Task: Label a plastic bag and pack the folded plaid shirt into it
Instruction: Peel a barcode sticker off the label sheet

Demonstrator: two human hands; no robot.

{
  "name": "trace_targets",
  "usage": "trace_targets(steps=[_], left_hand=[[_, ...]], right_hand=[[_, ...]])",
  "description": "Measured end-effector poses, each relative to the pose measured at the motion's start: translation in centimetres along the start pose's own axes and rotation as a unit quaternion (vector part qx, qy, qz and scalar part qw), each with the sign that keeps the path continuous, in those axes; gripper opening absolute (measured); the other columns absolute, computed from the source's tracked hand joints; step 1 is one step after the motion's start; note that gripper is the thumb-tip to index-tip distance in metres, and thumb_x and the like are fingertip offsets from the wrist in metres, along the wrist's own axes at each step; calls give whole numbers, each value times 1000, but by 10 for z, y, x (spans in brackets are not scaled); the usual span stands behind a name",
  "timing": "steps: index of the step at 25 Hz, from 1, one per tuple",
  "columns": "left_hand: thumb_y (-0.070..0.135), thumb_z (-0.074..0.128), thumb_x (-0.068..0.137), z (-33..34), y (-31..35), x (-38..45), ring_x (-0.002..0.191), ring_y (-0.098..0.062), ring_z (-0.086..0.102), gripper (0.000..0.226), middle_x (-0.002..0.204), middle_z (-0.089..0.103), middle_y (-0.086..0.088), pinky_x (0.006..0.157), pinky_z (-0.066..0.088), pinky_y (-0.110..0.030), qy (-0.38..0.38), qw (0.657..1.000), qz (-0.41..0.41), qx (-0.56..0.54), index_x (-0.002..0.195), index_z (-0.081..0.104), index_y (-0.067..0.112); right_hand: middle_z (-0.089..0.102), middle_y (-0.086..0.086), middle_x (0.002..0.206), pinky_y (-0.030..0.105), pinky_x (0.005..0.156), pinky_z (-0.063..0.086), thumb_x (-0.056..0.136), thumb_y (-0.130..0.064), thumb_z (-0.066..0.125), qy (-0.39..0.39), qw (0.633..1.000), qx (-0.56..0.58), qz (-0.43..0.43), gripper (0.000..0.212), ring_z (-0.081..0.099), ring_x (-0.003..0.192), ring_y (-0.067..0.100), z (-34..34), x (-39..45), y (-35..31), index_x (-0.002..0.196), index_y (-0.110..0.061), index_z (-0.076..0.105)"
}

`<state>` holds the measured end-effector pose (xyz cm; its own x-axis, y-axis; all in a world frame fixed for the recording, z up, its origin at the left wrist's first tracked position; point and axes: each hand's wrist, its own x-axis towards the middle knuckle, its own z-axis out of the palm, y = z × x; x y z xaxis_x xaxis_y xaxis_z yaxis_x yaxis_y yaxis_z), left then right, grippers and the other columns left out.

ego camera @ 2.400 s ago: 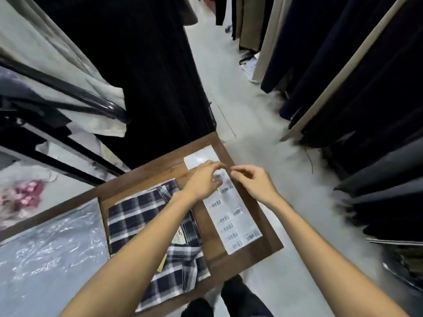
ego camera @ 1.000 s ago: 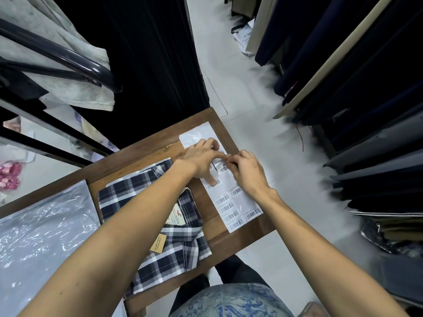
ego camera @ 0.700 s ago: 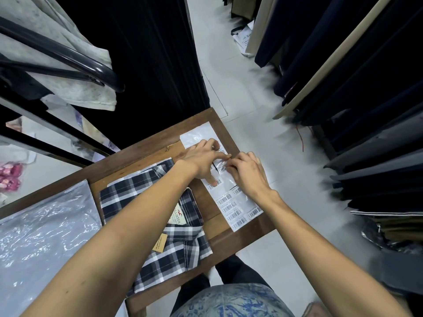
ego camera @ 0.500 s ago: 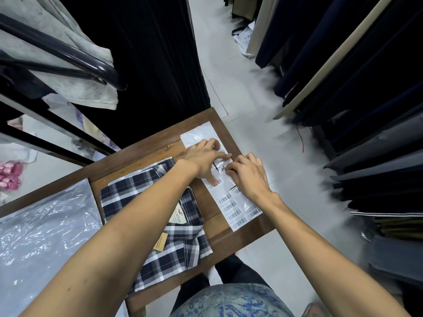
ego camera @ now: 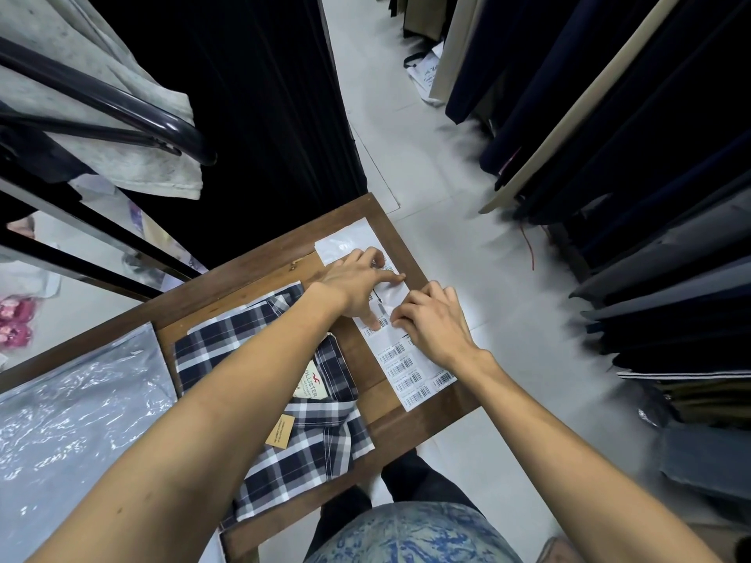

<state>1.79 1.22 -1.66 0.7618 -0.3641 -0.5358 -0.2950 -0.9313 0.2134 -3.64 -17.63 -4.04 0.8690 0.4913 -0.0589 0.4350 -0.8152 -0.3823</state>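
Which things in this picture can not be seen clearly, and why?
- Barcode label sheet, head view: print too small to read; its middle is hidden under the left hand and right hand.
- Whether a label is already peeled: fingers cover that spot.
- Plaid shirt: partly hidden by the left forearm.
- Plastic bags: cut off by the left edge.
- Paper tag: text too small.

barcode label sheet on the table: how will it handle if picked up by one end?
Probably floppy: the label sheet is thin and lies flat on the wooden table, so it would likely droop from one end. Likely very light and prone to sliding; the left hand is pressing it down while the right hand works at a label.
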Motion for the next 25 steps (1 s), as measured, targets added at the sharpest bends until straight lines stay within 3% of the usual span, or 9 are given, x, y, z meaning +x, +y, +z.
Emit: trace_targets(steps=[4, 6, 10, 13, 17, 19, 22, 25], left_hand=[[52, 89, 65, 1, 0, 0, 134, -25, 33, 99, 148, 30, -1, 105, 38, -41, 1, 1000, 8, 16, 150, 38, 45], [51, 87, 68, 1, 1, -2, 134, -25, 32, 100, 149, 30, -2, 105, 37, -41, 2, 1000, 13, 26, 153, 35, 44], [40, 85, 76, 4, 4, -9, 133, -26, 40, 97, 148, 38, -4, 102, 42, -43, 22, 1000, 7, -11, 155, 29, 41], [26, 83, 80, 1, 0, -19, 124, -23, 52, 86, 137, 51, -2, 101, 45, -40, 65, 989, -1, -136, 153, 38, 36], [15, 81, 81, -7, -6, -50, 105, -15, 63, 64, 120, 65, -2, 97, 51, -35, 185, 945, -12, -271, 140, 58, 25], [8, 69, 89, -13, -6, -72, 93, -9, 68, 46, 110, 71, 2, 89, 55, -30, 249, 898, -48, -361, 131, 66, 25], [31, 61, 97, -23, 3, -104, 86, 1, 70, 21, 101, 74, 10, 81, 54, -21, 311, 817, -116, -471, 116, 72, 30], [51, 70, 90, -19, 3, -131, 89, 1, 69, 25, 99, 75, 14, 75, 57, -19, 336, 789, -136, -496, 107, 75, 33]], right_hand=[[66, -14, 97, 34, 87, 35, 97, -36, 64, -67, 996, 40, -43, 15, 45, 99, 19, -2, -5, 0, 100, -31, 77], [60, -22, 95, 32, 89, 39, 96, -38, 65, -74, 988, 136, -5, 9, 44, 97, 13, -2, -10, -1, 98, -34, 74], [66, -14, 97, 21, 80, 46, 98, -25, 66, -16, 914, 389, 115, 4, 59, 93, 4, -12, -11, -6, 96, -28, 69], [67, -10, 90, 20, 77, 46, 98, -16, 66, 46, 870, 471, 134, 3, 60, 81, 1, -24, -2, -9, 98, -19, 68], [68, -9, 92, 20, 77, 48, 94, -19, 72, 54, 854, 500, 135, 7, 62, 82, -1, -40, 14, -24, 99, -18, 68], [68, -7, 90, 16, 72, 48, 89, -22, 78, 56, 844, 519, 125, 13, 62, 78, -2, -48, 23, -38, 97, -18, 68], [66, -3, 85, 14, 68, 47, 81, -24, 85, 52, 843, 527, 96, 24, 59, 75, 4, -55, 36, -60, 95, -16, 68], [66, -2, 85, 19, 69, 47, 82, -14, 83, 45, 856, 512, 52, 21, 58, 76, 6, -50, 48, -85, 93, -18, 66]])
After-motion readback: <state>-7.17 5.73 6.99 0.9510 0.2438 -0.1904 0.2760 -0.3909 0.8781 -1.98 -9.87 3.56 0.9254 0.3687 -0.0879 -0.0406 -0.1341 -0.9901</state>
